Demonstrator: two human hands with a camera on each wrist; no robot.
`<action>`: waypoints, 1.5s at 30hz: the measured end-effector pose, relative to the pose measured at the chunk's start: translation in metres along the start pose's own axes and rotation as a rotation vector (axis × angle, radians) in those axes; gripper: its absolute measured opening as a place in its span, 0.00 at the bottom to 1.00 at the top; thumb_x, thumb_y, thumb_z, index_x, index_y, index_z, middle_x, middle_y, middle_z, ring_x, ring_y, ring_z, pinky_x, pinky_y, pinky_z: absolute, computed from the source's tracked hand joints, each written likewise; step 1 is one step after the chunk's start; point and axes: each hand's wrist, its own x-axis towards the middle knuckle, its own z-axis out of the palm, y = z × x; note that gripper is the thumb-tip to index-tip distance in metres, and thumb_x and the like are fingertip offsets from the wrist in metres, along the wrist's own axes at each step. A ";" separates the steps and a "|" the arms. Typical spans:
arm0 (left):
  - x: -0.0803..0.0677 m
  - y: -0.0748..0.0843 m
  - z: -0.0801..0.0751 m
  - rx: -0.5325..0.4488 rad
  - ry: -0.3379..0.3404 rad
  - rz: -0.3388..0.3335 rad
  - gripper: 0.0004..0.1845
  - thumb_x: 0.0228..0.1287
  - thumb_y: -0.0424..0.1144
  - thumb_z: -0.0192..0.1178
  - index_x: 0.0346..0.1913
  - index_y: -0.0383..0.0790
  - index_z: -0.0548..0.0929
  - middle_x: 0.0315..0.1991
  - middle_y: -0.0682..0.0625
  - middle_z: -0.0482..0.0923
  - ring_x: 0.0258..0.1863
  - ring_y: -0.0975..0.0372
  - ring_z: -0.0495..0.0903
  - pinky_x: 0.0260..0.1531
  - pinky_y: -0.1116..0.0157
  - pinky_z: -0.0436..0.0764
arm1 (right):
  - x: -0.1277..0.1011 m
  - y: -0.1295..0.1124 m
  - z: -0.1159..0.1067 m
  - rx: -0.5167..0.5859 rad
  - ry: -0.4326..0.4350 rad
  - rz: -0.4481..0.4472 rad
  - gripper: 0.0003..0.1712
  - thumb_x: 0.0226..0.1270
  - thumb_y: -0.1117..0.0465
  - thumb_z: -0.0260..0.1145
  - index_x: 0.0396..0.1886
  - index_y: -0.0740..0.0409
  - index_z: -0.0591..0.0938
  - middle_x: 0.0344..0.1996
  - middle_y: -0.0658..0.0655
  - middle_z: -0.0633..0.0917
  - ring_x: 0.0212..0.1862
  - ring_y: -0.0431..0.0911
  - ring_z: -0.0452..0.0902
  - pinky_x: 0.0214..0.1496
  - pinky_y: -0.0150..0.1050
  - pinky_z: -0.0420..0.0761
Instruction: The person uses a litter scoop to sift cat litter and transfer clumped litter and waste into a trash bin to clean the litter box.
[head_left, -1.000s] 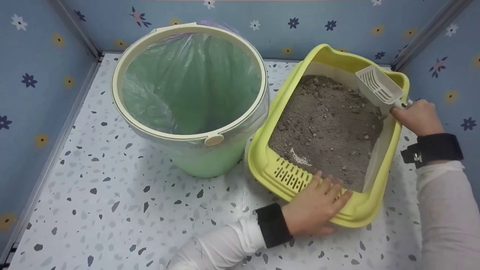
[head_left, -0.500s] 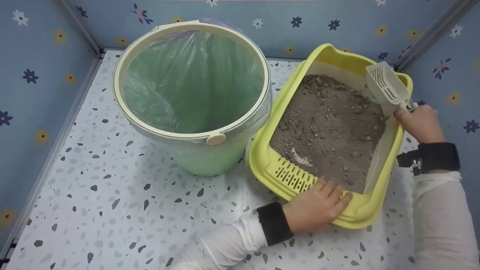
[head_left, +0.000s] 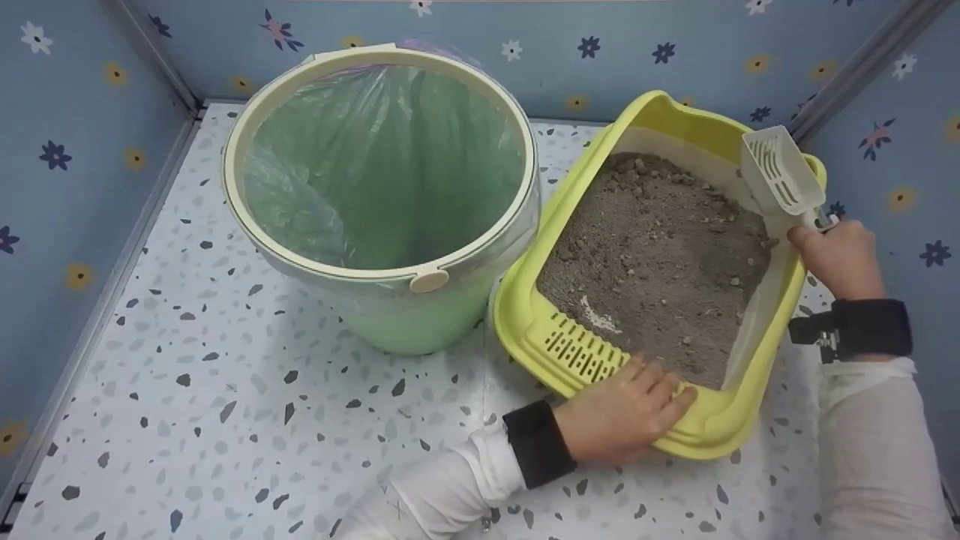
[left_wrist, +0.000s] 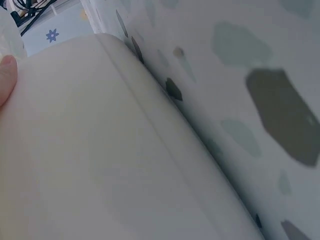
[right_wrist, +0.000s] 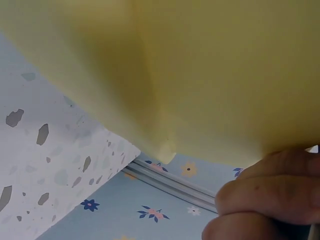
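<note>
A yellow litter box point(head_left: 514, 304) stands at the right in the head view, with grey-brown litter point(head_left: 652, 255) inside. My left hand point(head_left: 626, 412) grips its near rim, fingers bent over the slotted edge; the left wrist view shows a digit point(left_wrist: 7, 77) against the pale outer wall. At the box's right side, my right hand point(head_left: 846, 259) grips the handle of a white slotted litter scoop point(head_left: 784, 172). The scoop's head sits over the far right corner, above the litter. In the right wrist view, curled fingers point(right_wrist: 265, 195) lie beside the yellow outer wall; the scoop is hidden there.
Left of the box stands a tall green bin point(head_left: 416, 322) with a cream rim and a clear bag liner point(head_left: 390, 165). Flower-patterned blue panels point(head_left: 555, 67) enclose the speckled white floor point(head_left: 225, 360) at the back and sides.
My right hand and the scoop have shifted rightward and slightly nearer. My left hand stays at the near rim, its fingers drawn in from a more spread pose. The bin has not moved.
</note>
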 end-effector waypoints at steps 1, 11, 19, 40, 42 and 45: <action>-0.001 -0.001 0.000 -0.007 0.007 0.003 0.30 0.70 0.53 0.43 0.69 0.38 0.63 0.63 0.44 0.70 0.61 0.54 0.72 0.63 0.57 0.68 | -0.001 0.001 0.000 0.006 0.003 0.004 0.22 0.61 0.49 0.53 0.18 0.62 0.70 0.09 0.51 0.69 0.13 0.46 0.67 0.14 0.41 0.68; -0.008 -0.009 -0.003 -0.106 -0.043 0.048 0.38 0.66 0.59 0.48 0.71 0.38 0.59 0.66 0.43 0.67 0.64 0.52 0.68 0.67 0.54 0.61 | -0.019 0.009 -0.003 0.051 0.047 0.080 0.22 0.60 0.49 0.54 0.15 0.60 0.73 0.07 0.49 0.70 0.12 0.45 0.66 0.13 0.42 0.67; -0.014 -0.016 -0.004 -0.138 -0.055 0.088 0.38 0.66 0.57 0.50 0.72 0.39 0.57 0.67 0.43 0.65 0.66 0.52 0.66 0.67 0.54 0.59 | -0.032 0.013 -0.004 0.054 0.086 0.130 0.20 0.60 0.49 0.53 0.18 0.61 0.73 0.10 0.50 0.71 0.14 0.44 0.67 0.16 0.40 0.68; -0.025 -0.043 -0.001 -0.132 -0.013 0.195 0.35 0.65 0.53 0.50 0.71 0.42 0.60 0.67 0.45 0.66 0.66 0.54 0.66 0.69 0.55 0.56 | -0.064 0.020 -0.004 0.143 0.171 0.257 0.19 0.58 0.48 0.55 0.21 0.60 0.76 0.06 0.46 0.70 0.14 0.44 0.65 0.18 0.36 0.67; -0.025 -0.041 -0.002 -0.134 -0.013 0.183 0.34 0.65 0.53 0.50 0.71 0.42 0.60 0.67 0.45 0.66 0.67 0.54 0.65 0.70 0.56 0.55 | -0.063 0.020 -0.004 0.140 0.180 0.255 0.18 0.57 0.48 0.55 0.23 0.59 0.76 0.07 0.46 0.69 0.14 0.44 0.65 0.19 0.37 0.67; -0.025 -0.036 -0.003 -0.135 -0.008 0.149 0.35 0.65 0.54 0.50 0.71 0.43 0.60 0.67 0.45 0.66 0.67 0.54 0.65 0.69 0.55 0.55 | -0.059 0.020 -0.005 0.131 0.173 0.228 0.18 0.57 0.49 0.55 0.24 0.60 0.76 0.07 0.46 0.69 0.14 0.44 0.65 0.18 0.37 0.67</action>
